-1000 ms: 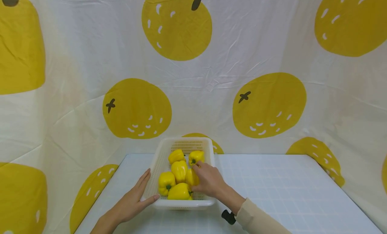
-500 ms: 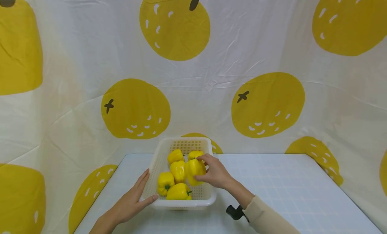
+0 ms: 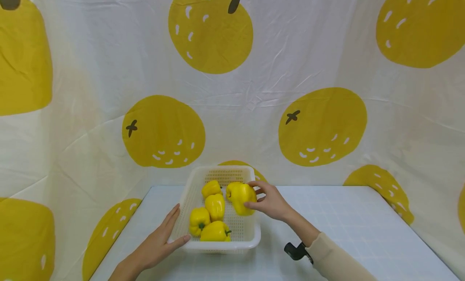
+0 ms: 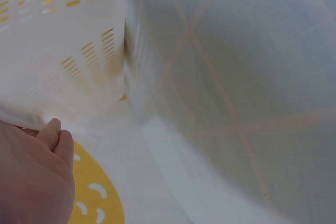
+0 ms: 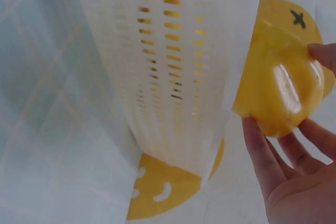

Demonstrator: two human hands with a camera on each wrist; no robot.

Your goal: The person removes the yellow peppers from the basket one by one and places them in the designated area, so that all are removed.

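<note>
A white plastic basket with slotted walls stands on the table, several yellow bell peppers inside. My right hand holds one yellow bell pepper by its side, raised at the basket's right rim. In the right wrist view that bell pepper sits between thumb and fingertips, level with the basket's top edge. It partly hides another bell pepper behind it. My left hand rests at the basket's front left corner, fingers straight along the left rim and thumb on the front rim.
A pale table with a faint grid extends to both sides of the basket. Behind it hangs a white cloth printed with big yellow fruits. A black wrist-camera mount sticks out below the right sleeve.
My right hand has lifted a yellow bell pepper from among the others and carried it up and rightward to the basket's right rim. The left hand has stayed at its corner.
</note>
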